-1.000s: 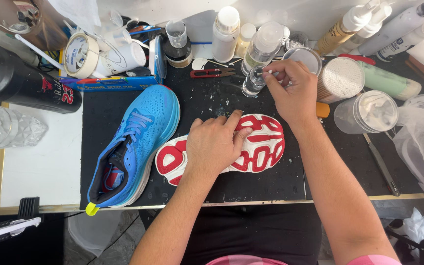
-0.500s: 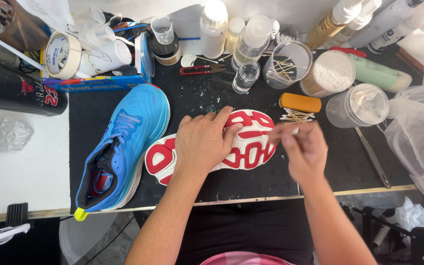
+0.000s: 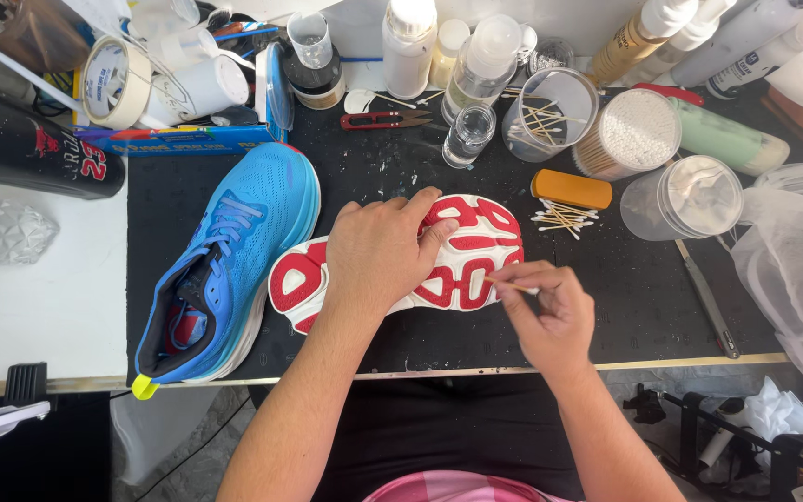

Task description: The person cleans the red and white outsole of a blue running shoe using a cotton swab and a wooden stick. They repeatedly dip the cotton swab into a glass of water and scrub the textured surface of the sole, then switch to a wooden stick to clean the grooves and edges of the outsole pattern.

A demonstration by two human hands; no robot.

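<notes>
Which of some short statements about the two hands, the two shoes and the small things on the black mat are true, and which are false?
1. The left hand presses on the upturned shoe with the red and white sole. True.
2. The right hand pinches a cotton swab at the sole's edge. True.
3. The blue shoe lies sole up. False: it rests sole down, its opening showing.
4. The red snips are in the right hand. False: they lie on the mat, near the bottles.
</notes>
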